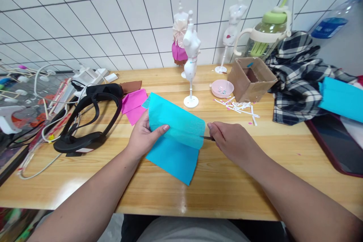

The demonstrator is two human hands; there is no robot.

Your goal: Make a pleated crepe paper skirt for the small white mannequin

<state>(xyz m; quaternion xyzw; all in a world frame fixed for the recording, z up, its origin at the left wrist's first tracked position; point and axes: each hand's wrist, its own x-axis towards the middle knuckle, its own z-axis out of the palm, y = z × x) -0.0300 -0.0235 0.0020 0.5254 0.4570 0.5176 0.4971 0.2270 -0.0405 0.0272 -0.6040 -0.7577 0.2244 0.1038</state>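
Note:
A folded sheet of bright blue crepe paper (176,159) is held above the wooden table. My left hand (144,134) grips its left side, thumb on top and fingers behind. At the right edge of the paper, my right hand (229,138) is closed around scissors (209,138). Only a short dark part of the blades shows; the handles are hidden in my fist, and the tip lies at the fold of the paper. Just behind the paper stands a bare white mini dress form (192,47) on a round base.
Two more dress forms, one in a pink skirt (179,51), stand near the tiled wall. A pink bowl (222,89), white paper strips (238,107), a cardboard box (251,79) and plaid cloth (292,94) lie right. Pink paper (134,106) and a black headset strap (90,140) lie left.

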